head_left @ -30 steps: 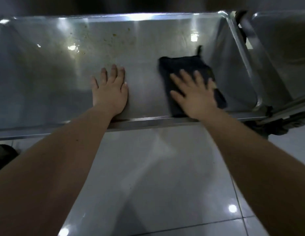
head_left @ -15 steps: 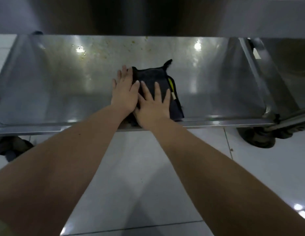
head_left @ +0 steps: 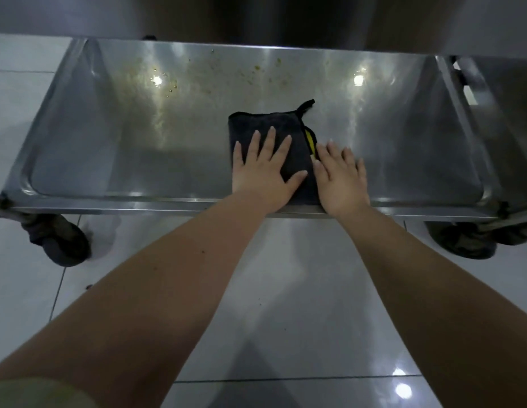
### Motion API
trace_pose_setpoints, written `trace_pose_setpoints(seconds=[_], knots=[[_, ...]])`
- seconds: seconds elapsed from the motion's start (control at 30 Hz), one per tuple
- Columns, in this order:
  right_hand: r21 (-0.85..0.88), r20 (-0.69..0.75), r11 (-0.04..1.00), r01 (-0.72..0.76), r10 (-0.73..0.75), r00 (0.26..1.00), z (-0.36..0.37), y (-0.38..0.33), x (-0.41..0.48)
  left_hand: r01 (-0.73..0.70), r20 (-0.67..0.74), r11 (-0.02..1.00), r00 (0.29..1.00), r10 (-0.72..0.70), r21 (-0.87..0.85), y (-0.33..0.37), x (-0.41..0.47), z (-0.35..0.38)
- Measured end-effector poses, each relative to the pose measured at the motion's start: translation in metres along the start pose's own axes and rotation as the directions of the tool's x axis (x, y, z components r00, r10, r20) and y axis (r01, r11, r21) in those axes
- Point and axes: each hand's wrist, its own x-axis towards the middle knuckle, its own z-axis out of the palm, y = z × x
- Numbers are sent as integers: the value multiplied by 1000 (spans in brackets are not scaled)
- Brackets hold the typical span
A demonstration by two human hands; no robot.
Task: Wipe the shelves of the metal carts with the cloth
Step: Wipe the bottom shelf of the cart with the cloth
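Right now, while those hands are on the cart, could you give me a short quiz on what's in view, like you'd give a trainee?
1. True or false: the left hand lies flat, fingers straight, on the dark cloth.
2. Pick one: where on the shelf do the yellowish specks show? A) along the front rim, B) toward the far edge, C) under the cloth.
3. Fill in: the strip at the cloth's right edge is coloured ___.

Key: 1 true; 2 B; 3 yellow.
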Motion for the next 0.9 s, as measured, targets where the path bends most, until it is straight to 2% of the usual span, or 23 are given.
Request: trace_pose_setpoints(seconds=[0.07,0.17,0.27,0.37,0.43,0.53,0.67,0.8,0.9], knots=[[-29,24,1000,-5,6,1000,0,-1,0,33,-16,999,999,-33,18,-32,0,-4],[-160,50,987,12,-4,999,4,-1,-1,144,-78,989,987,-141,39,-105,-7,-12],[-197,51,980,12,-1,999,8,-5,-2,279,-48,960,960,-277,35,-172,-21,-21],[-245,47,970,11,0,999,11,-10,-4,319,16,945,947,-321,70,-182,-22,-22],[-291,53,957,14,2,999,12,-14,-5,271,12,959,962,-273,85,-160,-14,-22],[-305,65,952,11,9,998,11,-18,-6,77,12,992,997,-78,100,-90,0,-16],[-307,52,951,25,-10,999,8,-12,-10,-114,40,989,993,110,98,-6,-1,-5],[-241,39,970,36,-28,999,6,-6,-9,-148,8,987,989,147,56,-39,-7,-7],[-239,68,971,24,-9,998,7,-7,-5,-12,-35,999,999,14,47,-102,-11,-12]])
